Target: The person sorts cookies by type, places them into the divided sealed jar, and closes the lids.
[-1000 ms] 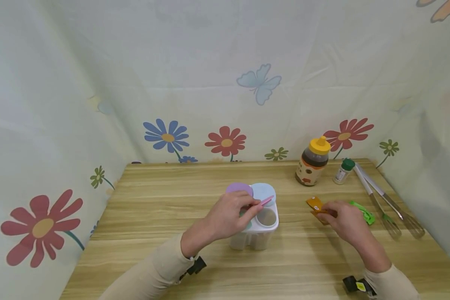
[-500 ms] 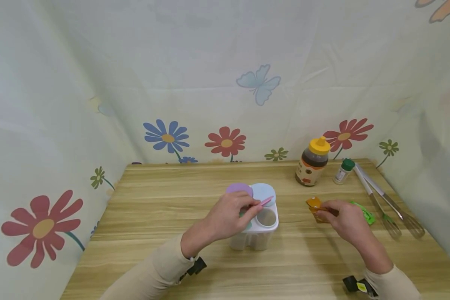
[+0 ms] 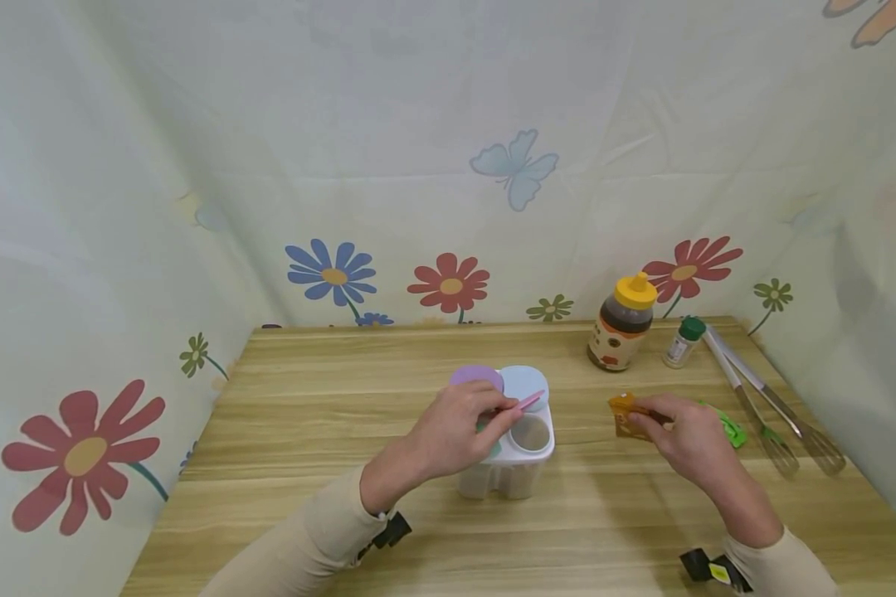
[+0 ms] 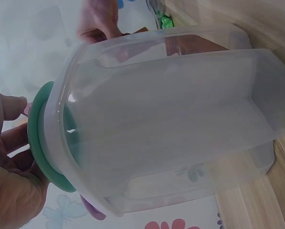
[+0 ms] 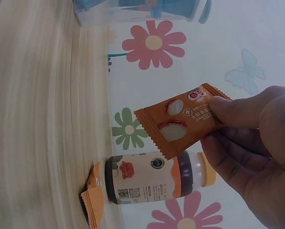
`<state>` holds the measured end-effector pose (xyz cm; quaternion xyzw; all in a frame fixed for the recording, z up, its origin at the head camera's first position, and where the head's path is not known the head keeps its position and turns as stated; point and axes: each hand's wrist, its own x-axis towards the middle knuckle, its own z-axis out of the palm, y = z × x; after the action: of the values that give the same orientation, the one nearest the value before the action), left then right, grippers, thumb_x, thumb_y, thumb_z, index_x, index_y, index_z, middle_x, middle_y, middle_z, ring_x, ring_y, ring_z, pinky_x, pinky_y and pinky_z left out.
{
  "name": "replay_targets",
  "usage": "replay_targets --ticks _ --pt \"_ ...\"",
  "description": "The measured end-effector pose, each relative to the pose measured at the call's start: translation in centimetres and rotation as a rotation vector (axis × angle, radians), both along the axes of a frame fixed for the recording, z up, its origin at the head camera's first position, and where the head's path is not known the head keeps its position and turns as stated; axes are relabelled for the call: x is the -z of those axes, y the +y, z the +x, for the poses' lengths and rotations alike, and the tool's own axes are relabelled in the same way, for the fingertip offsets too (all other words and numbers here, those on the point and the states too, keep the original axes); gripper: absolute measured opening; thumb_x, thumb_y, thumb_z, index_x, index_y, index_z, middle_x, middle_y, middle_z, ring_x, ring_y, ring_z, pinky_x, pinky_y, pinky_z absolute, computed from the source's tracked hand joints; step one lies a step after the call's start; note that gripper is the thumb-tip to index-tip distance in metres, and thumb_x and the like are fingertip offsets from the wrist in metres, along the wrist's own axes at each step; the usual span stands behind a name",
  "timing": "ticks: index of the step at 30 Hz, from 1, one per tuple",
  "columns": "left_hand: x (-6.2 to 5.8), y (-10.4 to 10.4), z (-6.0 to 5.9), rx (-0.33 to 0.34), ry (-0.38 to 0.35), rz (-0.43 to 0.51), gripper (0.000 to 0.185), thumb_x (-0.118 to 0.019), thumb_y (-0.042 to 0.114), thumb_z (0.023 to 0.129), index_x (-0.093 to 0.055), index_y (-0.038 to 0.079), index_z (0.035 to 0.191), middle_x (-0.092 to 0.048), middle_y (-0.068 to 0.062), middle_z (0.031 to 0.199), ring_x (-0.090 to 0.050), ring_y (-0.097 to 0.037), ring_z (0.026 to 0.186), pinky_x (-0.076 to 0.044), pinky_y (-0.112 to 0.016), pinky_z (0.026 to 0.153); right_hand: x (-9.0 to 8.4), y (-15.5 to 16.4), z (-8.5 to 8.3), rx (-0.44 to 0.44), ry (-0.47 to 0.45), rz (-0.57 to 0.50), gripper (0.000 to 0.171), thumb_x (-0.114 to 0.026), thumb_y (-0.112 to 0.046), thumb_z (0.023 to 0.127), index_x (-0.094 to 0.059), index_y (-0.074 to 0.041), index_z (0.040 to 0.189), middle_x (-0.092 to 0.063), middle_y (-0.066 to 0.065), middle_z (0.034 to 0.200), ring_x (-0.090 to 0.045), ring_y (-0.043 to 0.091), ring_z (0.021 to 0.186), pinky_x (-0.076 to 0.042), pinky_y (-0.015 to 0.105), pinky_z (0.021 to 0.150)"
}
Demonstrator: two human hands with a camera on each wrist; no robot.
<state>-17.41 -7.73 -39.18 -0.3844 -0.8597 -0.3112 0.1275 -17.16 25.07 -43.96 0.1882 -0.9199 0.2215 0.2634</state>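
Note:
My left hand pinches the edge of a pink lid, held up over the clear storage container. One round compartment lies uncovered at the front right. Purple, blue and green lids cover the other compartments, the green one mostly behind my hand in the head view. To the right, my right hand pinches an orange cookie packet by one end, between thumb and fingers. Below it, another orange packet lies on the table.
A yellow-capped jar stands at the back right, beside a small green-capped shaker bottle. Two whisks lie along the right edge. A bright green item is partly behind my right hand. Floral cloth hangs behind the wooden table.
My right hand has picked one orange packet up off the table, and the packet has turned to show more of its front. My left hand and the pink lid have stayed in place.

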Motion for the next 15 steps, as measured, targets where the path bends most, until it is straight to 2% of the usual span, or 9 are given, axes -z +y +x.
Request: replay_targets --ticks 11,15 --pt "-0.1 0.0 0.1 0.001 0.008 0.008 0.019 -0.066 0.025 0.093 -0.076 0.011 0.102 -0.07 0.006 0.085 -0.054 -0.003 0.074 -0.046 -0.013 0.066 -0.8 -0.6 0.1 -0.033 0.107 -0.011 0.02 -0.084 -0.002 0.07 -0.075 -0.007 0.087 -0.074 0.007 0.082 -0.069 0.019 0.066 -0.054 0.032 0.052" --pt "-0.1 0.0 0.1 0.002 0.019 0.015 0.019 -0.067 0.025 0.093 -0.076 0.011 0.101 -0.07 0.006 0.085 -0.054 -0.003 0.073 -0.046 -0.013 0.065 -1.2 -0.9 0.2 -0.047 0.131 -0.023 0.022 -0.085 -0.002 0.069 -0.076 -0.009 0.088 -0.075 0.005 0.084 -0.07 0.019 0.067 -0.052 0.02 0.055"
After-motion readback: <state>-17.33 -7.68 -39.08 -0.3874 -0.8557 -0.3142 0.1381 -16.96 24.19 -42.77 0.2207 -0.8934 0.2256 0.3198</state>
